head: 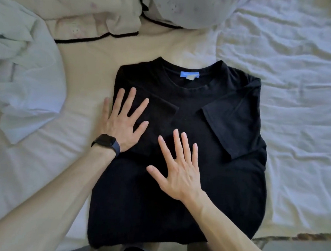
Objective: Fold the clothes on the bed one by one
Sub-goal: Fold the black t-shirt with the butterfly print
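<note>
T-shirt (186,168) pressed, seemingly flat, under both palms.

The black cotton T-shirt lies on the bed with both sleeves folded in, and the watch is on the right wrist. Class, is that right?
Not quite. The head view shows the dark smartwatch on the left wrist, by the left hand; the right hand has none. The black cotton T-shirt does have both sleeves folded in.
</note>
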### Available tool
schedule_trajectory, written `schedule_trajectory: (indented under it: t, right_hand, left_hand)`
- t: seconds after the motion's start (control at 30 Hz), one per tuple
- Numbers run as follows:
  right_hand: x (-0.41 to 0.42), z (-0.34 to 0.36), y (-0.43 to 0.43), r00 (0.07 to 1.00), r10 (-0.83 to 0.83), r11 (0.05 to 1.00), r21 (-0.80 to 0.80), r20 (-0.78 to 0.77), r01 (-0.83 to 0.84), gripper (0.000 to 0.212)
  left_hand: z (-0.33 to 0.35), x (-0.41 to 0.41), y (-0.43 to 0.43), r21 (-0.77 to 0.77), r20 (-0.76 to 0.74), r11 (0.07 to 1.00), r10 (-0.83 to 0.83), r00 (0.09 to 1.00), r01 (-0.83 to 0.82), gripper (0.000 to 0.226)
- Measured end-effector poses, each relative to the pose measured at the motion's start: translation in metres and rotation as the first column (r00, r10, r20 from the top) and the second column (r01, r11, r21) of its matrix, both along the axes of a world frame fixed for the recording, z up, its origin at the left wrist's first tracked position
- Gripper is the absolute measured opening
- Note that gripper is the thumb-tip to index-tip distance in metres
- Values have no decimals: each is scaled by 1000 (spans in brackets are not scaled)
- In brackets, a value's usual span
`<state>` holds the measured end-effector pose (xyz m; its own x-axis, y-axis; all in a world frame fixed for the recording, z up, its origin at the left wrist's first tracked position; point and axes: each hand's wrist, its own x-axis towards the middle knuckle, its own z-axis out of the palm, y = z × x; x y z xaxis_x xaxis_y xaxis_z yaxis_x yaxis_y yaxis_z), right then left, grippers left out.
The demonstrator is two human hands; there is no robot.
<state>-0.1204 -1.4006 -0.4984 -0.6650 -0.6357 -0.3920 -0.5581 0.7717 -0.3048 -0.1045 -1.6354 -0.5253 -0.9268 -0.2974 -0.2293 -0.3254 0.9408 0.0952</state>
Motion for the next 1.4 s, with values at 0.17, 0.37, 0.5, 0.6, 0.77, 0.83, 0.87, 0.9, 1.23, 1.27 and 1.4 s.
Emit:
schedule_trajectory:
  t: [0.17,0.37,0.5,0.6,0.77,0.83,0.87,0.9,1.23,1.27,1.4]
  right_hand:
    - [36,21,104,984,-173,984,26,-31,173,74]
    - [69,37,213,588,-803,591,1,100,807,82]
    - [67,34,256,177,-908,238,119,380,964,82]
    - [68,30,275,112,-853,259,227,509,939,66]
    - [75,27,297,237,-755,516,332,612,790,26]
    - [83,25,308,254,-761,526,340,597,780,30]
    - [87,27,313,251,-763,516,328,595,791,29]
    - [91,30,318,249,-762,505,308,597,806,27]
    - [126,118,354,139,-763,253,93,632,963,21]
    - [125,133,354,146,-760,227,48,633,973,19]
    - [117,185,352,140,-752,83,-119,644,989,18]
  left_hand:
    - [20,67,55,126,20,983,130,991,-131,70]
    - [47,193,146,318,-132,673,729,671,-668,75]
    - [65,227,168,444,-28,359,922,387,-821,67]
    - [67,251,173,477,265,49,944,196,-877,45]
    - [54,290,173,364,618,134,706,347,-922,56]
    - [60,303,174,306,679,208,637,366,-929,49]
    - [64,309,176,313,682,221,625,381,-924,46]
    - [71,314,179,333,671,218,628,393,-917,46]
    - [160,351,211,473,475,30,833,284,-881,44]
    - [172,349,212,479,456,19,849,267,-878,42]
    - [208,347,207,520,421,-11,874,245,-854,29]
